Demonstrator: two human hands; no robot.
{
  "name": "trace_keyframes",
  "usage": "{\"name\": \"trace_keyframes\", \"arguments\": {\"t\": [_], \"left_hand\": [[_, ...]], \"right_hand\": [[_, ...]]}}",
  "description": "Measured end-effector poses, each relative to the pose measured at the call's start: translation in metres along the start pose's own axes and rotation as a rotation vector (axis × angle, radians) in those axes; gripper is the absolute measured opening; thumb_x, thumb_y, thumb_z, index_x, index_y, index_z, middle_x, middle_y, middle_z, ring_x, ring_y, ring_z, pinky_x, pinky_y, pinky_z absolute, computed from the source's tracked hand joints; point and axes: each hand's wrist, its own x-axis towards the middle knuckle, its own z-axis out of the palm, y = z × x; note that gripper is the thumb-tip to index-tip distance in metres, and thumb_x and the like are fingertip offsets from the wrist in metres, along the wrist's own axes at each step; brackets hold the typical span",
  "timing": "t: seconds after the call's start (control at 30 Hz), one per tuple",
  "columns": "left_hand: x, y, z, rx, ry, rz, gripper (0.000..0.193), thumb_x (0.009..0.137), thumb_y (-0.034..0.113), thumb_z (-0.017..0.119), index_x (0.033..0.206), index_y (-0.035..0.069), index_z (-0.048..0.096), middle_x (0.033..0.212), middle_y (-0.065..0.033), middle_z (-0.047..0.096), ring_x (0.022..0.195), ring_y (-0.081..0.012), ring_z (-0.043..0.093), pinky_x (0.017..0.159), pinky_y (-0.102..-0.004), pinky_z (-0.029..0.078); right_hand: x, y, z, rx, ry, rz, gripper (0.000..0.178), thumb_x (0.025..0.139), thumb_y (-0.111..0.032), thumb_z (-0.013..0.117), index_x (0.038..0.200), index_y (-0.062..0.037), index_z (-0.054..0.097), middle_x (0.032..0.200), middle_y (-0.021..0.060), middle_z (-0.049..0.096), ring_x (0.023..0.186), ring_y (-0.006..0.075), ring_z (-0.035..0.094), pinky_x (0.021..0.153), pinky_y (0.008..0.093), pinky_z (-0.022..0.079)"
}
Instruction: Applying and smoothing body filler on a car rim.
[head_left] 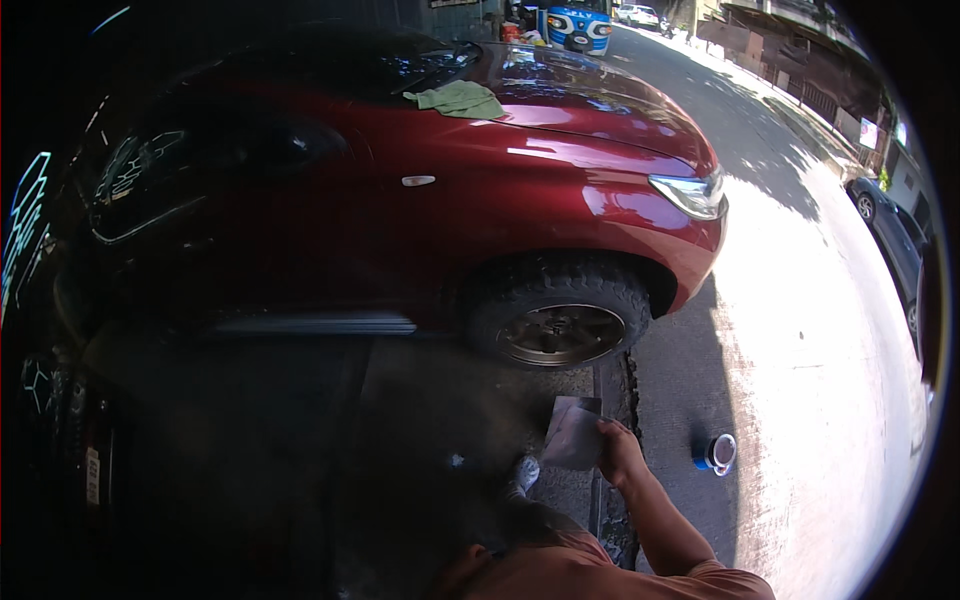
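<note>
My right hand [618, 452] is closed on the right edge of a flat grey sheet [574, 433], dull and slightly curled, which I hold low above the dark ground just below the red car's [560, 180] front wheel [560, 318], while my left hand stays hidden from view.

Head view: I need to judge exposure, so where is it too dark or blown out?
Head view: the left side and ground beside the red car sit in deep shadow; the sunlit road is blown out; the right hand holding a grey sheet stays legible.
</note>
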Motion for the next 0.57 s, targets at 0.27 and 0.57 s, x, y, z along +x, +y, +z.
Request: {"name": "trace_keyframes", "arguments": {"t": [0.27, 0.57], "left_hand": [[0.055, -0.016, -0.050, -0.367, 0.502, 0.091, 0.044, 0.100, 0.038, 0.047, 0.124, 0.003, 0.057, 0.112, -0.0108, 0.065, 0.103, -0.0225, 0.062, 0.085, -0.0391, 0.049], [0.039, 0.049, -0.126, 0.815, 0.334, -0.142, 0.064, 0.093, 0.049, 0.057, 0.144, 0.015, 0.042, 0.131, -0.0209, 0.056, 0.116, -0.0321, 0.058, 0.102, -0.0476, 0.043]], "right_hand": [[0.206, -0.151, 0.232, -0.171, -0.270, -0.143, 0.038, 0.096, -0.035, 0.054, 0.120, -0.0059, 0.058, 0.112, 0.0096, 0.064, 0.100, 0.0238, 0.063, 0.090, 0.0384, 0.050], [0.371, -0.371, 0.480, -0.056, -0.575, -0.497, 0.071, 0.097, -0.041, 0.055, 0.145, 0.0021, 0.027, 0.148, 0.0166, 0.039, 0.127, 0.0304, 0.051, 0.084, 0.0288, 0.057]]}}
